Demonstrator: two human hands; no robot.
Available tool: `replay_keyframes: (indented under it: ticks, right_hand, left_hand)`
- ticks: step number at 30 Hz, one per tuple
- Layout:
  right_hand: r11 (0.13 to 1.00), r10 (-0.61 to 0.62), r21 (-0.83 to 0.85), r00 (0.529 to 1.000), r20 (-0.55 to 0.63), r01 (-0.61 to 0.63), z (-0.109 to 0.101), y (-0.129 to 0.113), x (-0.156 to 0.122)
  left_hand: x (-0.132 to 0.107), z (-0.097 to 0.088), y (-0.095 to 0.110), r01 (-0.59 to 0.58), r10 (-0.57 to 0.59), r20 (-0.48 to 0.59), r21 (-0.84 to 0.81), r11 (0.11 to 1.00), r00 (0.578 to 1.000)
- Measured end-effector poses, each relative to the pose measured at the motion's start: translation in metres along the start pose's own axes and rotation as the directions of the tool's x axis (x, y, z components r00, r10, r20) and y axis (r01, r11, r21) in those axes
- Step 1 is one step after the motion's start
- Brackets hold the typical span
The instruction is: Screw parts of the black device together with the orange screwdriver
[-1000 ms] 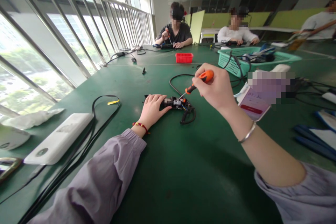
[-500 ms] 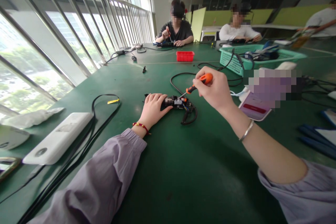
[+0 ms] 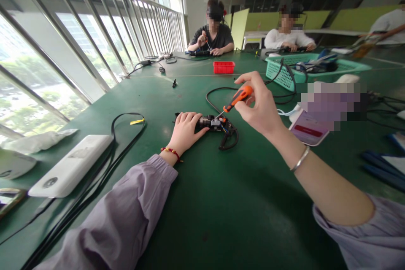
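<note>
A shared electronics workshop in a large open hall, where several people sit around one long green-covered worktable (image 3: 202, 202). Black cables (image 3: 126, 135) trail across it, alongside a small red plastic parts bin (image 3: 223, 67) and a teal plastic mesh basket (image 3: 281, 71) holding leads and gear. Two seated people at the far end bend over small devices with hand tools. Tall slanted windows with metal railings (image 3: 95, 29) run along the left side
</note>
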State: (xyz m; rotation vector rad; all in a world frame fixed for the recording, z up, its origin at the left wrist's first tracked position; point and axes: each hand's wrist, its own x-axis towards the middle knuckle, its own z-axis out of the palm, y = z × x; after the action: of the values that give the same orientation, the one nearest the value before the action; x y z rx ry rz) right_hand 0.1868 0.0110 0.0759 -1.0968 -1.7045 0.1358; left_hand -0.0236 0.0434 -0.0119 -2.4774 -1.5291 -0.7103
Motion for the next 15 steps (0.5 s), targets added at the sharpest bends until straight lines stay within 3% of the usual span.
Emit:
replay_keyframes:
  ticks: [5, 10, 15]
  right_hand:
    - [0.992, 0.036, -0.122, 0.999, 0.009, -0.034, -0.0001, -0.0026, -0.0001]
    - [0.997, 0.024, -0.072, 0.999, 0.032, -0.022, -0.0004, -0.0056, -0.0002]
    - [0.979, 0.095, -0.186, 0.995, 0.036, -0.087, -0.0023, -0.0075, -0.001]
  left_hand:
    - [-0.0002, 0.0002, -0.0001, 0.002, -0.002, 0.002, 0.009, 1.0, 1.0]
    - [-0.0005, 0.0, 0.0003, -0.001, 0.001, 0.006, 0.022, 1.0, 1.0]
    - [-0.0004, -0.0003, 0.0012, 0.004, -0.004, 0.004, 0.035, 0.999, 1.0]
